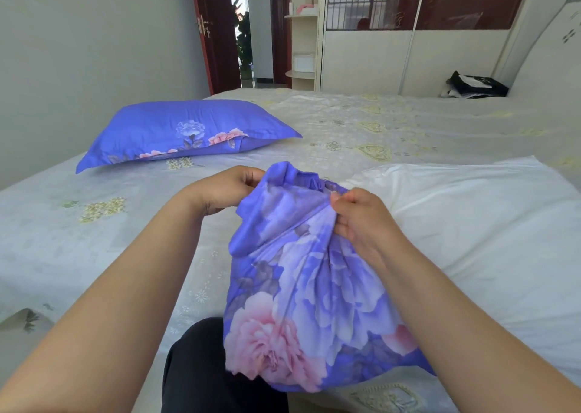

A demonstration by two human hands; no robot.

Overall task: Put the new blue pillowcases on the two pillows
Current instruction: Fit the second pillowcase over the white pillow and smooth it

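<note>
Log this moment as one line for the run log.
both hands grip pillowcase | bare pillow waiting | other pillow covered

No legible text, labels, brand marks, numbers or signs are present. The blue pillowcase (314, 286), the covered pillow (185, 132) at far left and the bed sheet (377, 123) carry printed floral and heart patterns only, no characters.
</note>
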